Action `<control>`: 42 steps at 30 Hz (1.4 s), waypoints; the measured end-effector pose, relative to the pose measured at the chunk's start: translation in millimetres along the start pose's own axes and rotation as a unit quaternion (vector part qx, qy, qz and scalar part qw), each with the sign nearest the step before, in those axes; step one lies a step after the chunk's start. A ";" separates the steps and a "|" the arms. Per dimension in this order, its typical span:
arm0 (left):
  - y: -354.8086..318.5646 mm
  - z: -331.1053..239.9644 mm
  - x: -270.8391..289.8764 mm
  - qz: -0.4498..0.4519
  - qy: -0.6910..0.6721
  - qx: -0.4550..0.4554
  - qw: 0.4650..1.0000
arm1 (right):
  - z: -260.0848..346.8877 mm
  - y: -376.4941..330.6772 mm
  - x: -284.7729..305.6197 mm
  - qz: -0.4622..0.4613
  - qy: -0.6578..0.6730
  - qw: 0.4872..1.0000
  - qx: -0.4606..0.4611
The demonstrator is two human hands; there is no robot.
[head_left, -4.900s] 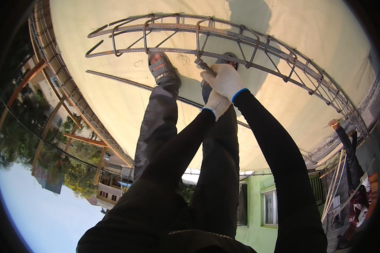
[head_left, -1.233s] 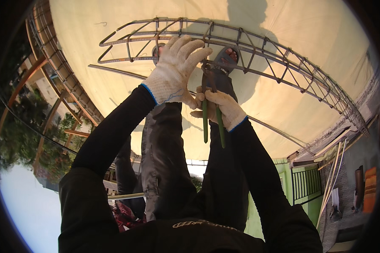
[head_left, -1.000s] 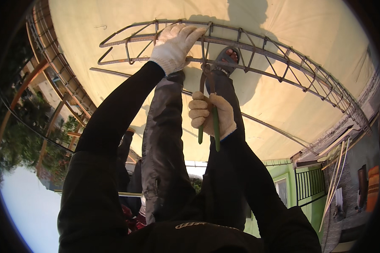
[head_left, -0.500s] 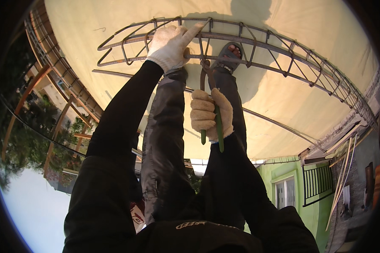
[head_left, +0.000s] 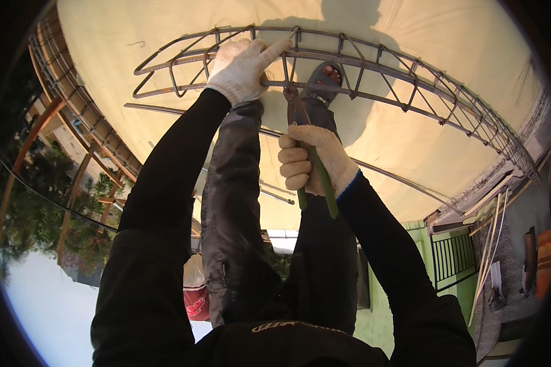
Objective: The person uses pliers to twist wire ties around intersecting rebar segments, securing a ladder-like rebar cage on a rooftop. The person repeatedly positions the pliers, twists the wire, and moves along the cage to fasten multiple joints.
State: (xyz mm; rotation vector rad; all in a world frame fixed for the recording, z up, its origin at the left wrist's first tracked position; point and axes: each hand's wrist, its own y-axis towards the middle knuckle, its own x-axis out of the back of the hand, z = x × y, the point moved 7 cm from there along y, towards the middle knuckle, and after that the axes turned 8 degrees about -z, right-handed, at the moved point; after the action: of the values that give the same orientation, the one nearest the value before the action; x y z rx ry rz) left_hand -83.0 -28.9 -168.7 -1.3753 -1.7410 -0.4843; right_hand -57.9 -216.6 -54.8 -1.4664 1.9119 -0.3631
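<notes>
Beneath you, a cream floor [head_left: 389, 137] fills the upper and middle frame. On it lie a rebar cage [head_left: 373, 63] arching across the top, a thin bar [head_left: 156, 109] slanting below that, and, upper left, a wire scrap [head_left: 137, 43]; your sandalled foot [head_left: 324, 82] stands top centre.

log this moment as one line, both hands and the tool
left hand: on rebar cage | right hand: gripping green-handled pliers | pliers head: at cage's near-side bar
</notes>
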 end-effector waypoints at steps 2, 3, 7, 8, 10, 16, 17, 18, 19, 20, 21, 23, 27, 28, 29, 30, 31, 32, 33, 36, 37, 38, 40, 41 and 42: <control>-0.6 2.3 4.1 -0.056 -0.078 0.001 0.995 | 3.3 -7.6 -11.4 0.050 0.105 0.993 -0.028; -5.3 6.3 -4.4 0.001 -0.043 0.020 0.999 | 2.7 -6.2 -1.5 0.075 0.074 0.994 -0.018; 11.0 -5.8 0.8 0.080 -0.016 0.035 0.996 | 6.1 -3.8 19.2 0.197 0.078 0.977 0.021; 7.2 -4.4 0.8 0.065 -0.033 0.031 0.997 | 6.2 -1.1 21.7 0.189 0.048 0.980 0.036; 2.6 0.1 -1.3 0.077 -0.027 0.039 0.996 | 7.7 1.0 28.2 0.172 -0.009 0.982 0.073; 7.0 1.0 -6.8 0.078 -0.028 0.043 0.996 | 3.8 4.3 7.9 0.342 0.119 0.932 -0.001; 5.2 1.6 -6.2 0.075 -0.033 0.042 0.996 | 0.9 5.8 0.4 0.364 0.144 0.920 -0.004; 4.2 1.5 -6.1 0.073 -0.038 0.041 0.996 | -0.6 7.4 -4.8 0.366 0.165 0.916 -0.004; 2.0 1.3 -6.2 0.092 -0.035 0.052 0.994 | -1.1 6.0 -11.5 0.367 0.190 0.911 -0.002; 3.3 0.5 -4.5 0.106 -0.032 0.061 0.992 | 4.0 3.1 -19.7 0.313 0.218 0.924 0.003; 5.2 0.5 -4.1 0.121 -0.029 0.070 0.990 | 10.4 -3.8 -27.6 0.258 0.246 0.934 0.008; -1.6 6.3 -3.8 0.060 -0.077 0.049 0.994 | 12.5 -9.2 -38.7 0.229 0.282 0.932 -0.008; 3.3 5.5 -8.0 0.065 -0.052 0.050 0.995 | 22.7 -11.9 -46.2 0.191 0.273 0.943 -0.024; 3.4 4.7 -6.5 0.062 -0.052 0.047 0.996 | 24.0 -16.4 -47.7 0.165 0.266 0.949 -0.030; 3.4 4.4 -4.5 0.059 -0.051 0.044 0.996 | 24.8 -19.4 -50.1 0.139 0.258 0.955 -0.035; 3.3 4.2 -2.3 0.055 -0.051 0.041 0.996 | 25.3 -20.6 -54.2 0.119 0.257 0.958 -0.047; 0.8 7.7 -1.8 0.045 -0.082 0.042 0.995 | 25.5 -20.7 -58.6 0.099 0.254 0.960 -0.059; -2.4 7.8 -3.3 0.036 -0.081 0.040 0.995 | 25.1 -20.1 -61.8 0.079 0.251 0.962 -0.071; -5.6 8.2 -4.5 0.027 -0.081 0.038 0.996 | 25.5 -17.0 -58.8 0.030 0.207 0.976 -0.053; 5.0 4.1 -8.1 0.093 -0.024 0.057 0.994 | 33.5 5.8 -69.0 -0.141 0.152 0.976 0.059; 3.0 1.2 -11.1 0.134 0.004 0.073 0.988 | 38.9 5.9 -80.6 -0.202 0.078 0.974 0.060; 3.8 1.8 -8.7 0.125 -0.001 0.065 0.990 | 46.6 2.2 -86.5 -0.262 0.004 0.963 0.061; 2.6 5.9 -3.9 0.104 -0.012 0.049 0.993 | 25.9 -5.2 -57.9 -0.258 -0.024 0.966 0.025; 1.7 3.7 -1.8 0.069 -0.020 0.030 0.997 | 19.3 -15.8 -39.0 -0.342 -0.188 0.920 0.043; 4.1 3.5 -3.5 0.070 -0.020 0.029 0.997 | 25.4 -23.8 -7.5 -0.406 -0.367 0.834 0.063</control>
State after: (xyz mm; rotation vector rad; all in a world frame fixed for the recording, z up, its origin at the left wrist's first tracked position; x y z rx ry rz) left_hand -80.4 -27.1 -174.3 -1.4620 -1.6631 -0.3287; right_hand -22.4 -212.6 -56.3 -1.9045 0.5932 -0.2285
